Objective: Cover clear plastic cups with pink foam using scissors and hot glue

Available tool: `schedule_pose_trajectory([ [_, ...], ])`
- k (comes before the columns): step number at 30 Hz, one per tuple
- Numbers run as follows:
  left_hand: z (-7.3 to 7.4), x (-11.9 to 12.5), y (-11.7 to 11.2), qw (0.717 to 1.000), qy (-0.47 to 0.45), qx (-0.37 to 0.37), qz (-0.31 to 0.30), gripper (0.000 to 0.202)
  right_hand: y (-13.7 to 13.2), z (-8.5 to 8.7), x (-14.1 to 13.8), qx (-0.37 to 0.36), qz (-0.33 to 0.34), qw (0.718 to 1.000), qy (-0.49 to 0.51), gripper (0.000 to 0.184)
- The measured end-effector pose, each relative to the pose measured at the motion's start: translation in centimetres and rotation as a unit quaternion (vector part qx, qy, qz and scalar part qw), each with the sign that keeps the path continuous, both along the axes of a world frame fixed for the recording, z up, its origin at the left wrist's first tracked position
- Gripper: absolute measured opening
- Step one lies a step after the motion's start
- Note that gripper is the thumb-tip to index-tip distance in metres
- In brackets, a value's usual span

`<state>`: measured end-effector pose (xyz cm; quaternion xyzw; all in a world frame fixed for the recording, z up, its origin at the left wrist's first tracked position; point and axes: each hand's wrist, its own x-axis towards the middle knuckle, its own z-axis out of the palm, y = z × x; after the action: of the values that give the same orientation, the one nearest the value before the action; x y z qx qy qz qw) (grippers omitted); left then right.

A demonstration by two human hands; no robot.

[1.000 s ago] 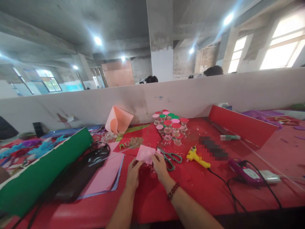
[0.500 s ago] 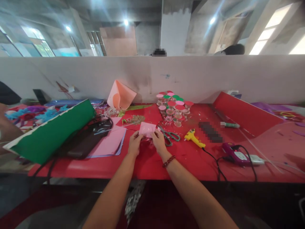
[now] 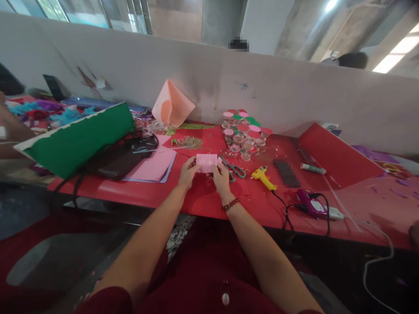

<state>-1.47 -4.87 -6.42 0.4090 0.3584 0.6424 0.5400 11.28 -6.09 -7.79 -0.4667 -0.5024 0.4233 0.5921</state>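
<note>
Levelled out since a second ago, when it sat askew with the right-hand fingers higher on its edge, the small pink paper (image 3: 207,160) now lies square between both hands, while the view has dipped to show more of the lap. At the far left, another person's arm (image 3: 12,121) shows beyond a leaning green board (image 3: 88,137); a black bag (image 3: 113,161) lies beside that, then larger pink sheets (image 3: 156,165) over lilac ones on the red worktop (image 3: 160,192). The left hand (image 3: 187,173) has its grip closed in a pinch at the paper's lower left corner, thumb on the near face. The paper itself is held above the worktop near its front edge, its upper edge straight; whitish, shiny patches show across its middle, and whether something clear lies on or beneath it I cannot tell. The right hand (image 3: 221,175) pinches the lower right corner likewise, its grip showing no gap. Just beyond are green-handled scissors (image 3: 239,171), blades partly hidden, and behind them clear cups topped with pink, red and green discs (image 3: 242,127). Farther right lie a yellow glue gun (image 3: 263,178), a purple power block (image 3: 312,205) and a slanting red board (image 3: 338,157).
</note>
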Motion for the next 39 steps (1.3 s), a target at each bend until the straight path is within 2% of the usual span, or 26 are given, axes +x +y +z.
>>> schedule_pose_trajectory([
  [6, 0.1, 0.1, -2.7, 0.998, 0.059, 0.031, 0.008, 0.037, -2.0, 0.8, 0.4, 0.017, -0.015, 1.0, -0.006, 0.02],
  [12, -0.7, -0.2, -4.3, 0.996, 0.084, 0.023, 0.02, 0.035, -4.2, 0.4, 0.6, -0.016, 0.024, 0.999, -0.013, 0.016],
  [18, -1.1, -0.4, -4.9, 0.996, 0.09, 0.004, 0.005, 0.032, -5.0, -0.4, 1.0, -0.041, 0.041, 0.998, -0.023, 0.014],
  [33, -1.0, -0.4, -5.1, 0.994, 0.103, 0.01, -0.043, 0.035, -4.8, -0.6, 1.2, -0.007, 0.018, 1.0, -0.003, 0.012],
  [39, -1.2, -0.2, -4.6, 0.993, 0.112, 0.02, -0.04, 0.034, -4.7, -0.8, 1.2, -0.005, 0.02, 1.0, 0.002, 0.012],
])
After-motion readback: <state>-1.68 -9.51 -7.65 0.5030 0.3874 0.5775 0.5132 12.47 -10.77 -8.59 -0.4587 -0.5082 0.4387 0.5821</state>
